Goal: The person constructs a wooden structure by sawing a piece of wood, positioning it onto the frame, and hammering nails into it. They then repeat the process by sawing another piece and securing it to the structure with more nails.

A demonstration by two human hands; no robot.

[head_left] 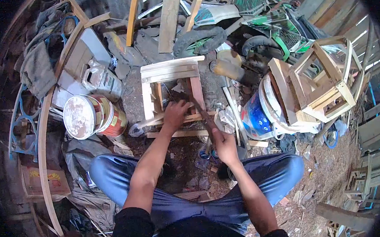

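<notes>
In front of my knees stands a small wooden frame (170, 69), its top made of pale slats with an opening below them. My left hand (176, 114) is closed with curled fingers over a thin wooden strip (152, 121) at the frame's near side. The strip sticks out to the left of that hand. My right hand (225, 147) is wrapped around the near end of a long, dark, blade-like tool (205, 116). It slants up and left past my left fingers, and its far end is lost against the dark opening of the frame.
Left are paint buckets (79, 117) and a white jerrycan (102, 80). At right, a wooden frame (324, 80) rests by a blue-and-white bucket (257, 116). Behind lie a tyre (200, 39), leaning planks (170, 18) and green motorbike parts (276, 22). Wood scraps litter the ground.
</notes>
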